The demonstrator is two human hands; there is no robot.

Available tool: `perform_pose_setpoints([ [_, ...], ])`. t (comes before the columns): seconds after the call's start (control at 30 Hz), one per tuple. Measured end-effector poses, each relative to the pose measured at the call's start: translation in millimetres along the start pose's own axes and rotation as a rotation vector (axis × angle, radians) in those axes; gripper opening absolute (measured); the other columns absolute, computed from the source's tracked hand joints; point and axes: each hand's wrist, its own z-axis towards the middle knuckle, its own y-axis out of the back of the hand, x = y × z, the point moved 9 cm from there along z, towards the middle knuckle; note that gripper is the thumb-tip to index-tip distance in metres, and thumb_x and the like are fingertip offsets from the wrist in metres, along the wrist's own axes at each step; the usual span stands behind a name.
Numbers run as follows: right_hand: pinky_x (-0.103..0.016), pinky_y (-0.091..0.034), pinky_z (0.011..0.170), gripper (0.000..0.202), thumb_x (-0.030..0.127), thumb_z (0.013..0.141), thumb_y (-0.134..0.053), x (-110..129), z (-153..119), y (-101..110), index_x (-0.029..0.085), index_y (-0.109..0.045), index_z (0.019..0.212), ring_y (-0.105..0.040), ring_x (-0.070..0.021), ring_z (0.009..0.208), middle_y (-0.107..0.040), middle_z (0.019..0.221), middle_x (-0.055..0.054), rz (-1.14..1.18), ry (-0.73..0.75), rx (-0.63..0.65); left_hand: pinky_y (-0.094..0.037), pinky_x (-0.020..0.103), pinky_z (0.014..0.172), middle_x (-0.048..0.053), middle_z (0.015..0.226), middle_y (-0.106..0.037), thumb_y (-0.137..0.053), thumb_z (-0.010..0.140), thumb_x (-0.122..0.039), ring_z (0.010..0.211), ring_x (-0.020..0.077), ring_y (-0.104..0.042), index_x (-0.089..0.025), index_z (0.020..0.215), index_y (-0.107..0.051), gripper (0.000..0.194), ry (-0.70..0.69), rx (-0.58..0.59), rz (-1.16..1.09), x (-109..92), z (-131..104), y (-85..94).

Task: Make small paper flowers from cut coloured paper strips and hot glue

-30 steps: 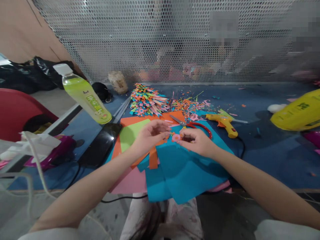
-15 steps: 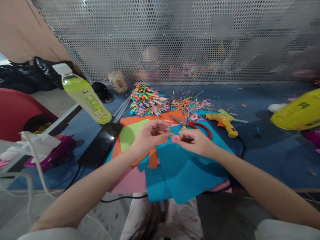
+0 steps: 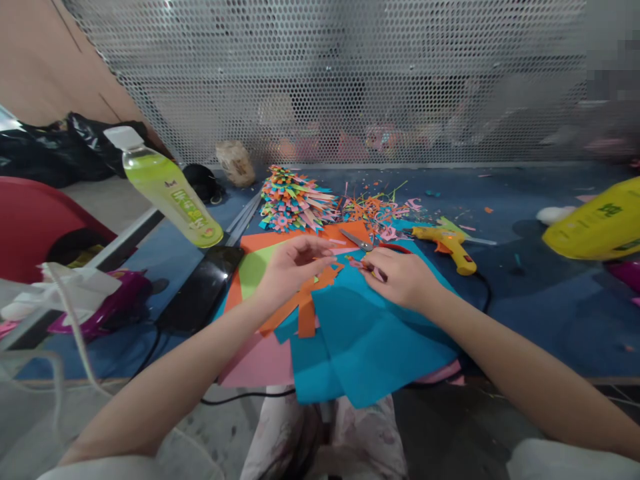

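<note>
My right hand (image 3: 397, 275) is closed, its fingertips pinching a small pink and orange paper flower (image 3: 356, 263), partly hidden by the fingers. To its left, my left hand (image 3: 296, 263) hovers with thumb and fingers apart and nothing seen between them. Loose orange paper strips (image 3: 307, 313) lie below it on the coloured sheets. A large blue paper sheet (image 3: 385, 340) spreads beneath my right hand. Just beyond that hand rest red-handled scissors (image 3: 360, 243), their handles mostly covered. A cone (image 3: 295, 203) of multicoloured curled paper pieces stands farther back.
A yellow glue gun (image 3: 447, 247) lies to the right, its black cord trailing. Paper scraps (image 3: 380, 212) are heaped behind the scissors. On the left are a drink bottle (image 3: 165, 187) and a black phone (image 3: 200, 290). A yellow bottle (image 3: 595, 223) is at far right. Perforated metal panel (image 3: 325, 80) closes the back.
My left hand has let go of the paper flower and drawn slightly left. My right hand has turned over with the flower, its back now more toward me and covering more of the scissors.
</note>
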Motion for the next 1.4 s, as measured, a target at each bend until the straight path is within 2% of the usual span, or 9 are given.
perform_pose_setpoints([
  [0.2,-0.025,-0.034,0.055,0.025,0.026,0.091,-0.042,11,-1,-7,0.016,-0.064,0.093,-0.063,-0.0176,0.081,-0.068,0.093,-0.007,-0.102,0.114,0.100,-0.048,0.022,0.052,0.000,0.068,-0.067,-0.074,0.070,-0.029,0.050,0.0068,-0.055,-0.016,0.081,-0.068,0.018,0.011,-0.011,-0.006,-3,1,-0.4],
  [0.33,-0.028,-0.043,0.065,0.024,0.022,0.083,-0.050,20,-4,-11,0.015,-0.064,0.102,-0.064,-0.0215,0.088,-0.068,0.100,-0.008,-0.043,0.207,0.152,-0.049,0.022,0.052,0.001,0.068,-0.069,-0.074,0.071,-0.029,0.051,0.0073,-0.057,-0.016,0.083,-0.071,0.018,0.018,-0.003,-0.009,-1,1,-1.5],
  [0.5,-0.033,-0.048,0.082,0.026,0.018,0.085,-0.048,28,-7,14,0.016,-0.061,0.107,-0.063,-0.0215,0.095,-0.069,0.103,-0.009,0.118,0.280,-0.134,-0.054,0.022,0.060,0.005,0.089,-0.074,-0.074,0.071,-0.028,0.072,0.0126,-0.067,-0.018,0.088,-0.072,0.019,0.027,0.020,-0.078,6,0,-3.1],
  [0.6,-0.031,-0.050,0.078,0.027,0.024,0.088,-0.050,24,-8,19,0.018,-0.058,0.114,-0.063,-0.0172,0.084,-0.068,0.102,-0.008,0.232,0.212,-0.232,-0.055,0.023,0.066,0.005,0.088,-0.075,-0.076,0.068,-0.024,0.075,0.0134,-0.068,-0.018,0.087,-0.072,0.020,0.057,0.046,-0.105,6,-3,-7.2],
  [0.77,-0.025,-0.049,0.059,0.025,0.033,0.083,-0.060,11,-3,5,0.020,-0.064,0.103,-0.061,-0.0133,0.065,-0.070,0.086,-0.004,0.525,-0.005,-0.171,-0.056,0.026,0.065,0.006,0.084,-0.075,-0.075,0.067,-0.026,0.073,0.0165,-0.069,-0.017,0.082,-0.072,0.018,0.049,0.090,-0.009,-2,-7,-17.0],
  [0.87,-0.025,-0.047,0.056,0.021,0.036,0.079,-0.064,6,0,-7,0.018,-0.068,0.087,-0.063,-0.0146,0.065,-0.070,0.077,-0.004,0.685,-0.117,-0.094,-0.057,0.028,0.069,0.007,0.088,-0.075,-0.069,0.074,-0.027,0.081,0.0190,-0.070,-0.017,0.085,-0.073,0.015,-0.043,0.130,0.123,-9,-10,-23.8],
  [1.1,-0.027,-0.050,0.053,0.029,0.045,0.072,-0.070,-6,0,-28,0.017,-0.065,0.078,-0.060,-0.0134,0.051,-0.063,0.057,0.000,1.077,-0.297,0.031,-0.054,0.030,0.083,0.004,0.099,-0.074,-0.058,0.083,-0.019,0.092,0.0177,-0.068,-0.024,0.101,-0.072,0.023,-0.361,0.191,0.471,-27,-21,-34.7],
  [1.23,-0.028,-0.051,0.056,0.026,0.043,0.074,-0.068,-11,1,-22,0.017,-0.063,0.077,-0.062,-0.0148,0.055,-0.065,0.059,0.000,1.031,-0.295,-0.021,-0.054,0.030,0.086,0.005,0.110,-0.071,-0.056,0.085,-0.021,0.099,0.0178,-0.066,-0.025,0.111,-0.068,0.029,-0.377,0.233,0.450,-24,-23,-38.1],
  [1.4,-0.027,-0.050,0.063,0.015,0.029,0.086,-0.053,-4,0,-1,0.020,-0.065,0.084,-0.065,-0.0158,0.066,-0.069,0.070,-0.002,0.604,-0.116,-0.110,-0.056,0.028,0.076,0.008,0.113,-0.069,-0.056,0.085,-0.024,0.094,0.0185,-0.068,-0.024,0.125,-0.058,0.039,-0.188,0.246,0.220,-11,-20,-37.8],
])
